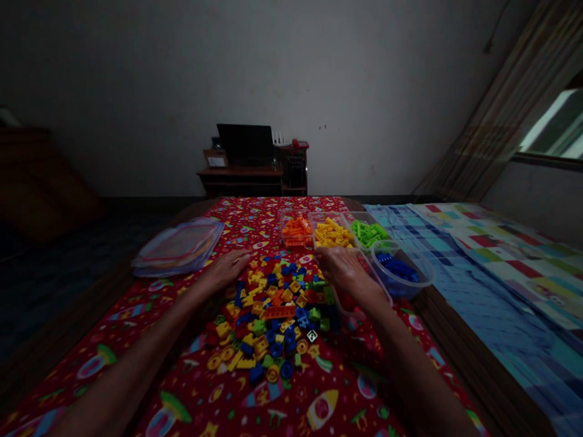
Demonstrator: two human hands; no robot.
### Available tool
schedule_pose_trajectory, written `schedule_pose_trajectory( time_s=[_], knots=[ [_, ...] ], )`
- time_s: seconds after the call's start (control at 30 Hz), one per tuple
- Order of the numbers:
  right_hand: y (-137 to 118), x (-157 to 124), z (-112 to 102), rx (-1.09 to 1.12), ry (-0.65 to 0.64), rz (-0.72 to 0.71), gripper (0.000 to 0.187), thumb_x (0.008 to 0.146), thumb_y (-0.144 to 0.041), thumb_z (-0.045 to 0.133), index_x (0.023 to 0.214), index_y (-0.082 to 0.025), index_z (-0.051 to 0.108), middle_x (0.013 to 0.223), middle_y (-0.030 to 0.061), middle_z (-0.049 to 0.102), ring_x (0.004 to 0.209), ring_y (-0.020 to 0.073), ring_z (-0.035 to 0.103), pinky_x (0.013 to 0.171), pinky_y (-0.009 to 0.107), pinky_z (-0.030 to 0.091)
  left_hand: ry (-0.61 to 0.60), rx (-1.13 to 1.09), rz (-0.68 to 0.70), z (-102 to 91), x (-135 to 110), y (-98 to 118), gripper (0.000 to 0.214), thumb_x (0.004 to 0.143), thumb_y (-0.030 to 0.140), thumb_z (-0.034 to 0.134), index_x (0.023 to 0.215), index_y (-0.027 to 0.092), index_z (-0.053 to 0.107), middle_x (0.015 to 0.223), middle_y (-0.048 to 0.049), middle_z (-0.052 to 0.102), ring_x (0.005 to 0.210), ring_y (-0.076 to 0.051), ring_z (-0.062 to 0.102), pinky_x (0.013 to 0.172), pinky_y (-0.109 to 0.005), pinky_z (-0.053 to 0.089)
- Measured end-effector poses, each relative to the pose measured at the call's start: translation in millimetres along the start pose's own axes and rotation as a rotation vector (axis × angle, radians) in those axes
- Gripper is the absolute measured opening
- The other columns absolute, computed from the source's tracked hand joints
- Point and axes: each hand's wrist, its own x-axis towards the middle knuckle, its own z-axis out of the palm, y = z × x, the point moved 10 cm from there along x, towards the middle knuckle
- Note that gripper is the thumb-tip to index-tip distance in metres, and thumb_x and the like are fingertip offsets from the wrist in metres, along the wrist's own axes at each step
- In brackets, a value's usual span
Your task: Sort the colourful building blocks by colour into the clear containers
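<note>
A loose heap of mixed toy building bricks (259,328) in yellow, blue, orange, green and red lies on the red patterned cloth (182,388). At the heap's far left edge rests my left hand (229,267), fingers stretched toward the bricks, with nothing visible in it. My right hand (342,268) is over the near clear box (385,296), which has red pieces in it. Its fingers bend down toward the heap, and their tips are mostly hidden. A long orange brick (280,312) lies on top of the heap.
Beyond my right hand are clear boxes of orange bricks (297,229), yellow bricks (334,232) and green bricks (368,232). A round tub (426,279) holds blue bricks. Stacked clear lids (177,246) lie at left. A bed (492,291) adjoins the right side.
</note>
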Motion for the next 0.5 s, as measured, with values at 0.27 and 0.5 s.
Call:
schedule_pose_trajectory(
  time_s=[0.27,0.5],
  knots=[
    [-50,-6,70,0.135,0.001,-0.233,0.022,0.084,-0.007,0.042,0.100,-0.015,0.055,0.098,0.0100,0.059,0.093,0.0186,0.053,0.082,0.032,0.044,-0.136,-0.185,-0.015,28.6,-26,6,0.075,0.079,0.070,0.031,0.124,0.016,0.057,0.134,-0.0105,0.055,0.122,-0.027,0.051,0.104,-0.037,0.037],
    [-64,-15,91,0.170,0.005,-0.299,0.050,0.082,-0.004,0.044,0.130,-0.017,0.043,0.137,0.0182,0.043,0.130,0.0248,0.039,0.102,0.043,0.039,-0.142,-0.222,0.154,32.1,-14,46,0.047,0.080,0.049,0.045,0.105,0.017,0.068,0.111,-0.0107,0.068,0.102,-0.026,0.061,0.091,-0.034,0.046]
  ],
)
